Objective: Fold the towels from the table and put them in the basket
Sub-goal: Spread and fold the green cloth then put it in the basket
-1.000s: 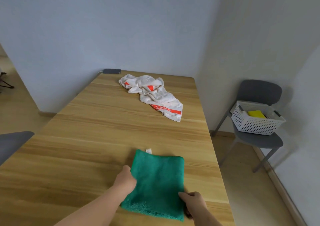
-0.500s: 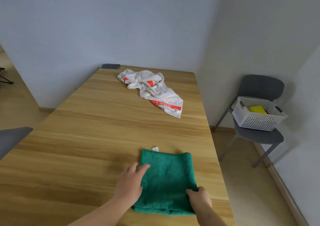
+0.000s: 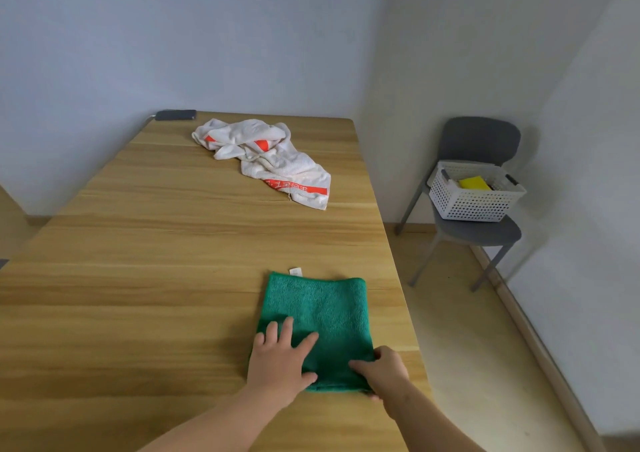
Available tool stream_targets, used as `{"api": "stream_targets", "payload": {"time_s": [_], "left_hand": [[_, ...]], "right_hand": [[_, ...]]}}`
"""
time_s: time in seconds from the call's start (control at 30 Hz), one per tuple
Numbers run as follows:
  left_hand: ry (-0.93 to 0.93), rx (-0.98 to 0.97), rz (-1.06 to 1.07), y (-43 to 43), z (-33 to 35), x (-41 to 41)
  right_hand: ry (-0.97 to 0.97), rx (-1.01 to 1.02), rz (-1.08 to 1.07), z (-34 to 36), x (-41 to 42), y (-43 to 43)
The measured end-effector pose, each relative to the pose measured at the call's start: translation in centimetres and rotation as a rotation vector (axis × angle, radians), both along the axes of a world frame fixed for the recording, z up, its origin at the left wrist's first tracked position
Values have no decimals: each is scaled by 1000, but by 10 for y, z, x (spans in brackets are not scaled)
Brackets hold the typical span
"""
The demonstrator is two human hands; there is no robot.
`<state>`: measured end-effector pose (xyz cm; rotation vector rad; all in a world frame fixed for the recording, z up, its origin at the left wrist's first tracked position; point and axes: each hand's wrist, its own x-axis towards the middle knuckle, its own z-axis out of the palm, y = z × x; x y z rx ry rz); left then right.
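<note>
Towel folded under flat left hand, right hand pinching its near corner

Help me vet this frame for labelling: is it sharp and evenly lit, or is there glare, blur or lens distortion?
Head view: soft, even light, no glare on the table; only a faint shadow behind the chair. Head view: left hand, right hand and green towel look sharp, no motion blur. Head view: the wide lens tilts the wall corner at far right.
</note>
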<state>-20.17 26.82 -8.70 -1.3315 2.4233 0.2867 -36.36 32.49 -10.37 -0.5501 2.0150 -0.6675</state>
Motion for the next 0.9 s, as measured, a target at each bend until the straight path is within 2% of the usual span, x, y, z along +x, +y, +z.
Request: {"api": "stream_targets", "payload": {"time_s": [0.07, 0.13, 0.27, 0.33, 0.5, 0.63, 0.7, 0.73, 0.83, 0.9], "left_hand": [[104, -11, -32, 3, -3, -3], [204, 59, -13, 6, -5, -6], [236, 228, 69, 2, -4, -9], [322, 378, 215, -5, 4, -10], [900, 894, 905, -21, 24, -2], [1098, 1101, 1100, -34, 16, 20], [1147, 1043, 1141, -37, 14, 27], [1131, 947, 1146, -37, 13, 29], [987, 593, 1087, -39, 8, 36], [842, 458, 982, -40, 4, 42]], "right_hand": [[6, -7, -29, -1, -2, 3], [8, -31, -63, 1, -1, 6], [-87, -176, -159, 12, 6, 3], [-167, -273, -148, 22, 12, -2], [-424, -412, 24, 56, 38, -15], [-562, -357, 233, 62, 61, -22], [-578, -331, 247, 59, 69, -24], [-569, -331, 226, 58, 71, -24], [-472, -325, 151, 50, 69, -27], [-405, -288, 161, 41, 68, -28]]}}
